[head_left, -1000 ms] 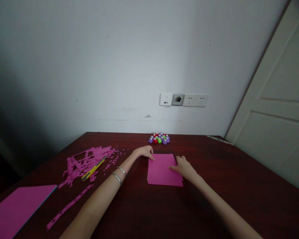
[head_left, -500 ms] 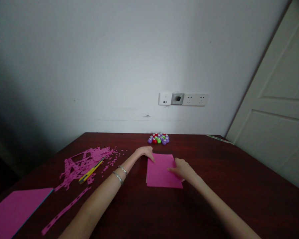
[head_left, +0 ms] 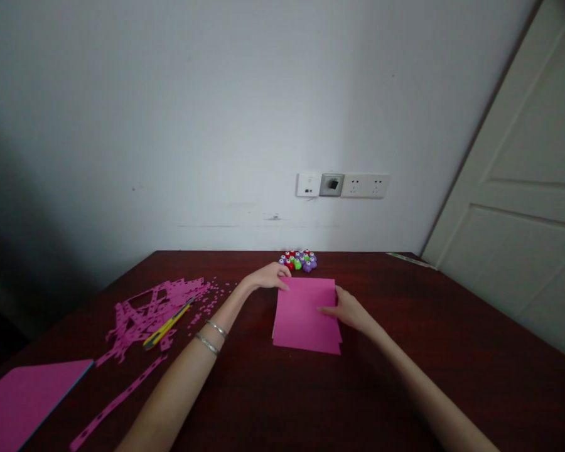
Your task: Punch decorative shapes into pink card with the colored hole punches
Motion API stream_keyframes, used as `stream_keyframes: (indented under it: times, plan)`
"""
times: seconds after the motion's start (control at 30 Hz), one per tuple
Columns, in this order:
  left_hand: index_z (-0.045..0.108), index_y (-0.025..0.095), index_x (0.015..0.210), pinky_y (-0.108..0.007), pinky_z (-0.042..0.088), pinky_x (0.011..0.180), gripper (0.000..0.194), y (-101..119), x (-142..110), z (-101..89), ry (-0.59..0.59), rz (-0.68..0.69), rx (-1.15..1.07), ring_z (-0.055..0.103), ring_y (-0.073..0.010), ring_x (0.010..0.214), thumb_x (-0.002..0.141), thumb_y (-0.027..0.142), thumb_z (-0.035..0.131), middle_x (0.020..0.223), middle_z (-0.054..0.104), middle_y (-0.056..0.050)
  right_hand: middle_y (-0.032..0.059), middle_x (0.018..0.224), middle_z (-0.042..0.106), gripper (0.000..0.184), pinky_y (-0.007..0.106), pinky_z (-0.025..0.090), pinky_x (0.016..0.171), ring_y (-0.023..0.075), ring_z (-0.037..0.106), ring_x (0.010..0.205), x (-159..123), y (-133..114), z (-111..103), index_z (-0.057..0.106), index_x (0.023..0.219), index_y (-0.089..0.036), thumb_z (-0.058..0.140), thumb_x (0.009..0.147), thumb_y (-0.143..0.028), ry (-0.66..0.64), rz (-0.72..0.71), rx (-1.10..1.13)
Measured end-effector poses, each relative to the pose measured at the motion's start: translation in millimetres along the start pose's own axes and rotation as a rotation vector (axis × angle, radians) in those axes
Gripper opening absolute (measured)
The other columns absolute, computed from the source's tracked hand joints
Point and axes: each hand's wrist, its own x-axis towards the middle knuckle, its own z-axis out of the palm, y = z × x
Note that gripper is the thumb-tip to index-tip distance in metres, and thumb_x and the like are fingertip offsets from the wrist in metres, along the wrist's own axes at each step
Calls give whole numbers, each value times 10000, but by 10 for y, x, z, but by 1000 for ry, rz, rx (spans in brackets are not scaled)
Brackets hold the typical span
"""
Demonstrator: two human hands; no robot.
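A small stack of pink paper sheets [head_left: 305,323] lies in front of me, its lower edges slightly out of line. My left hand [head_left: 270,275] grips the far left corner, thumb on top and fingers behind the far edge. On the right side, my right hand [head_left: 351,307] holds the stack by its edge, the thumb lying across the top sheet and the other fingers mostly hidden beneath or behind it. Just beyond the stack sits a cluster of purple, red and green pieces [head_left: 299,260] with white, eye-like dots.
Pink paper scraps [head_left: 145,314] and tiny bits lie at left, with a yellow utility knife [head_left: 169,323] on them. Nearer are a punched pink strip [head_left: 117,402] and a larger pink sheet [head_left: 32,398] with a blue edge. A ruler-like strip [head_left: 410,260] lies far right.
The stack's far edge has come up or shifted away, and its sheets are less aligned at the lower right. Both hands have moved slightly farther along with it.
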Motion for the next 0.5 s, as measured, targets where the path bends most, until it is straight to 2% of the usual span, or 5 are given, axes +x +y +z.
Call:
stream_keyframes:
  times: [0.07,0.17,0.27,0.37,0.5]
  plan:
    - [619,125,751,-235,420,621,239,35,-37,-67,49,47,-123,561,-121,645,542,193,712,699,623,-1,108,991,676,512,325,505,703,225,643,845,32,19,-51,611,1060,-143,714,626,-395,-84,-43,297]
    - [616,121,781,-262,439,678,261,93,-63,-158,162,93,-255,579,-129,685,560,203,728,741,638,-17,85,789,702,377,320,505,613,206,641,670,48,-27,-81,679,832,-111,711,630,-428,-157,-67,656]
    - [616,125,858,-277,443,744,283,140,-71,-176,295,189,-414,593,-134,748,611,216,719,827,653,-37,69,776,705,365,322,507,645,197,637,669,72,-122,-43,686,806,-126,714,629,-444,-32,-95,752]
    - [600,129,998,-295,443,806,397,118,-70,-86,370,278,-587,601,-156,847,629,213,720,970,653,-75,67,854,710,373,335,512,713,205,647,742,126,-177,57,677,853,-148,705,641,-453,87,-113,830]
    - [615,104,998,-311,464,780,448,-61,-54,148,395,166,-650,612,-174,820,586,208,755,950,667,-92,63,850,714,396,368,523,753,225,658,779,178,-128,237,661,875,-158,715,621,-457,139,-110,894]
